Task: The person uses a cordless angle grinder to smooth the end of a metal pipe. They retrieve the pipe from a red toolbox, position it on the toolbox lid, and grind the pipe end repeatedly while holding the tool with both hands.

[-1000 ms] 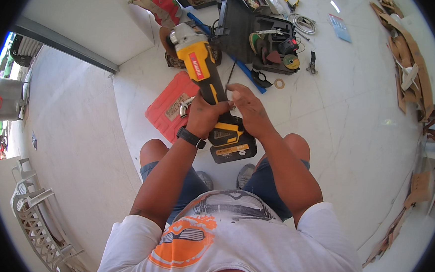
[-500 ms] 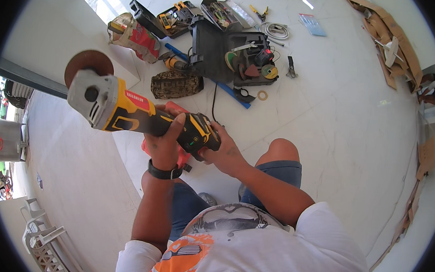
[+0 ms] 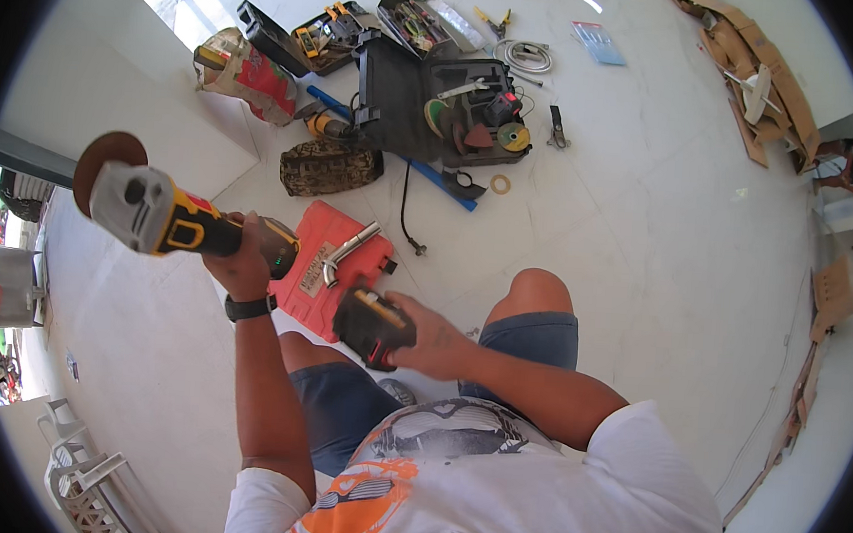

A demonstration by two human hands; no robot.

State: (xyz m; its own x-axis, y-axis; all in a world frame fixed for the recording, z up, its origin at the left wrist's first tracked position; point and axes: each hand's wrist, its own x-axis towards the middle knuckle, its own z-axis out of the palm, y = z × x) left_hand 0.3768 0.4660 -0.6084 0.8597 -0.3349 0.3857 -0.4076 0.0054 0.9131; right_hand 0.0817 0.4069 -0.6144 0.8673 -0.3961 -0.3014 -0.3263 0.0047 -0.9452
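My left hand [image 3: 239, 265] is wrapped round the handle of a yellow, black and grey angle grinder [image 3: 194, 230]. A brown disc [image 3: 109, 156] is fitted at its head, on the far left. To the right, my right hand [image 3: 434, 339] grips a black and yellow battery pack [image 3: 372, 322], apart from the grinder. Between and beyond my hands, a red plastic case [image 3: 310, 287] lies on the floor. A bent chrome pipe [image 3: 353, 247] rests on top of it.
An open black tool case [image 3: 388, 93] holds discs and a wrench. Around it are a camouflage pouch [image 3: 331, 169], a black cable [image 3: 404, 202], a blue bar [image 3: 441, 183] and a red-and-brown sack [image 3: 252, 80]. Cardboard [image 3: 766, 72] lies along the right wall; white plastic chairs [image 3: 92, 471] stand lower left.
The battery pack has come off the grinder's handle end. My left hand has carried the grinder left; my right hand has drawn the battery down, uncovering the red case and pipe.
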